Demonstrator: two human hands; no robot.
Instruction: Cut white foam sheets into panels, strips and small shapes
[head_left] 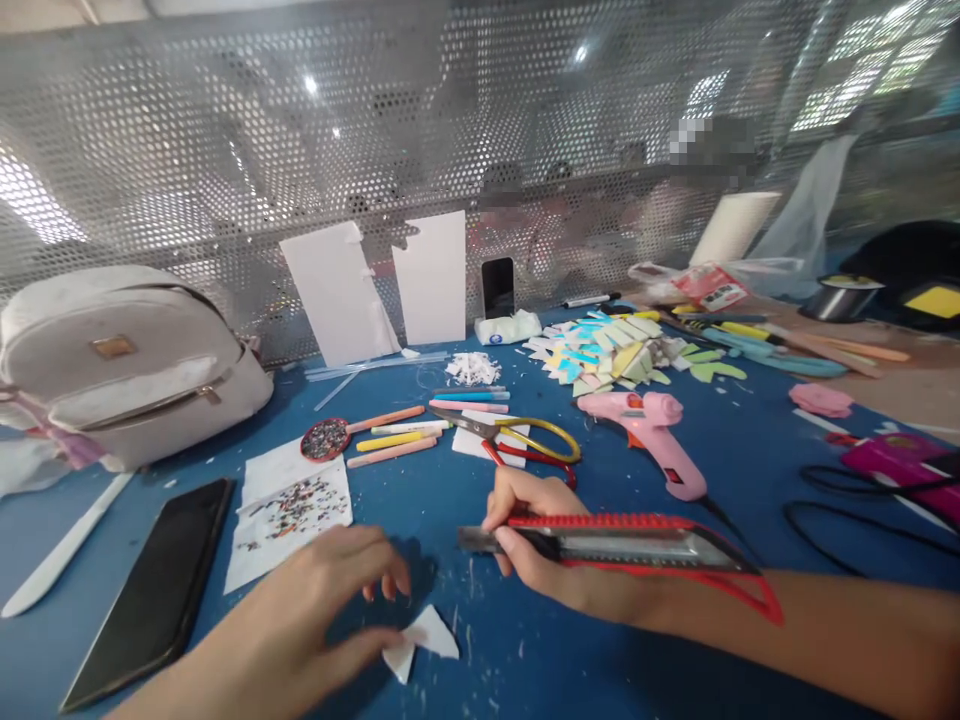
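My right hand (536,530) grips a red utility knife (637,545) near its blade end. The metal blade points left, above the blue table (510,660). My left hand (337,590) hovers low with thumb and fingers apart. Its thumb tip is at a small white cut piece (431,635) on the table; whether it presses on the piece is hard to tell. Beyond my right hand lie yellow-and-red-handled scissors (517,430) on a white scrap. To the left, a white sheet (300,500) bears small coloured bits, beside a round red-rimmed dish (325,439) of similar bits.
A pink glue gun (649,435) with a black cord lies at right. A black phone (157,590) and a white backpack (127,360) are on the left. Several markers (397,440) lie mid-table, with a heap of paper pieces (615,350) behind. A perforated metal screen (375,130) stands at the back.
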